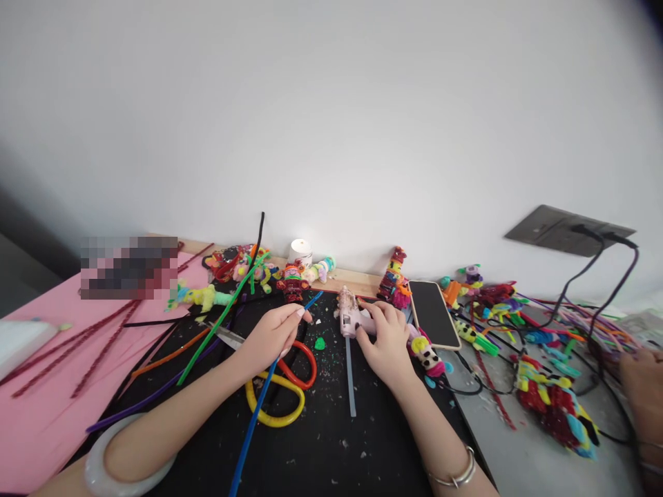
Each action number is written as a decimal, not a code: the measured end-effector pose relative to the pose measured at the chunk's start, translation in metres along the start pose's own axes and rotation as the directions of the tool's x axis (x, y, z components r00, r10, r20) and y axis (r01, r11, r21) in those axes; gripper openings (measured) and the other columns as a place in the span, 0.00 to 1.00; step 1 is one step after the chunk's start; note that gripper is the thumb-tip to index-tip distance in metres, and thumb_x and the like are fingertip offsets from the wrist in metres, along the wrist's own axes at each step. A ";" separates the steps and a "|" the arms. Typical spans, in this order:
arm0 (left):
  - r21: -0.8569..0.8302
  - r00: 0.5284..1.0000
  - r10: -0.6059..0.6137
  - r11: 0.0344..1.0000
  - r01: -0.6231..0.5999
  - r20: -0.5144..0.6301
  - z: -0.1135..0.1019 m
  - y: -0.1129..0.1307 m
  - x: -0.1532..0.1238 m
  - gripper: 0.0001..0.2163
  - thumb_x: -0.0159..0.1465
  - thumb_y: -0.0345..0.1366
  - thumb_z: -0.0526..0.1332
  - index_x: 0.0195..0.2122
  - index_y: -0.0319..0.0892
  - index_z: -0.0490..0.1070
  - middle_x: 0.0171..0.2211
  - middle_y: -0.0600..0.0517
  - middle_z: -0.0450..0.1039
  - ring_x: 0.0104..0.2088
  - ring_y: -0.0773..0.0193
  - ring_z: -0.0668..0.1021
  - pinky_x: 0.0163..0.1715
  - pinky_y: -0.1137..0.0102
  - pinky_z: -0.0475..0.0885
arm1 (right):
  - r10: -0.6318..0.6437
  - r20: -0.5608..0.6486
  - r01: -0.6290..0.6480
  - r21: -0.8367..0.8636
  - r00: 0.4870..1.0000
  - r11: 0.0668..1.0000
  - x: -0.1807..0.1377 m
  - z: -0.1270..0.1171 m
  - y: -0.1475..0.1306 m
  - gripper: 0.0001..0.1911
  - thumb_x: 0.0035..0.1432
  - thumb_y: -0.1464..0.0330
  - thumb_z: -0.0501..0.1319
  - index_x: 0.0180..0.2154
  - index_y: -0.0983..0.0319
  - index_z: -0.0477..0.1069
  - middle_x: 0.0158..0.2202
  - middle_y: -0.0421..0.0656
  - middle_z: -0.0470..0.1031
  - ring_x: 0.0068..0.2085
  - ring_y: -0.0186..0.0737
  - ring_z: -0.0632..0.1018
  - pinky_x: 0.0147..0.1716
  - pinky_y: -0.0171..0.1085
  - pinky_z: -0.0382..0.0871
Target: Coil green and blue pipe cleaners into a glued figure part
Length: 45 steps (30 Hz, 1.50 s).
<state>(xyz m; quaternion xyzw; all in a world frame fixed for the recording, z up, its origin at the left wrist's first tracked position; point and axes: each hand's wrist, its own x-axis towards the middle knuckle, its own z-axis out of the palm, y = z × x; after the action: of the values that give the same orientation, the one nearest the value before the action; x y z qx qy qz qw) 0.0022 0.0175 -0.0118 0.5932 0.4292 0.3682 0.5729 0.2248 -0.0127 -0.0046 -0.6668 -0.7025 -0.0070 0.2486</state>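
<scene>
My left hand (280, 331) is closed in a pinch around a blue pipe cleaner (251, 431). One end sticks out just past my fingertips and the long end runs down toward me. Under that hand lie scissors (275, 418) with one yellow and one red handle loop, the blades partly hidden by my wrist. My right hand (386, 338) is wrapped over the handle of a pale pink hot glue gun (350, 316), which rests on the black mat (324, 455). A clear glue stick (351, 379) juts from its back. Between the hands sits a small green scrap (320, 343).
Pipe-cleaner figures (293, 279) line the back by a paper cup (300, 252). A phone (434, 314) lies right of the glue gun. Cables (564, 283) drop from a wall socket (564, 235). Another person's hand (645, 386) is at far right. Pink sheet (46, 442) covers the left.
</scene>
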 end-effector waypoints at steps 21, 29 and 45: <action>-0.035 1.000 -0.022 0.999 0.022 0.001 -0.001 -0.002 0.000 0.13 0.65 0.44 0.49 0.37 0.40 0.66 0.09 0.64 0.53 0.09 0.73 0.55 0.11 0.78 0.52 | -0.440 0.300 0.434 0.091 0.846 0.896 -0.002 0.002 -0.045 0.12 0.54 0.71 0.64 0.42 0.58 0.71 0.39 0.41 0.74 0.43 0.43 0.67 0.36 0.41 0.54; -0.066 0.998 -0.058 0.996 0.058 0.000 0.000 0.000 0.001 0.13 0.64 0.44 0.49 0.37 0.39 0.65 0.08 0.65 0.52 0.09 0.73 0.54 0.10 0.78 0.51 | -0.470 0.225 0.464 0.080 0.854 0.882 -0.002 0.016 -0.041 0.05 0.59 0.72 0.59 0.35 0.60 0.73 0.34 0.42 0.74 0.41 0.42 0.68 0.37 0.41 0.55; 0.007 0.999 -0.045 0.999 0.045 0.007 0.005 0.010 -0.006 0.15 0.64 0.45 0.49 0.39 0.39 0.66 0.09 0.64 0.53 0.09 0.72 0.56 0.12 0.77 0.54 | -0.234 -0.029 0.214 0.524 0.972 0.824 -0.007 0.013 -0.034 0.12 0.58 0.76 0.52 0.38 0.61 0.73 0.37 0.46 0.74 0.38 0.40 0.74 0.38 0.41 0.68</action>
<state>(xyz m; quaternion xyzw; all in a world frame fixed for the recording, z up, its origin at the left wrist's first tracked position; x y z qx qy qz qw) 0.0058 0.0102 -0.0017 0.5867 0.4415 0.3516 0.5807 0.1882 -0.0190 -0.0072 -0.4868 -0.7556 0.1674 0.4051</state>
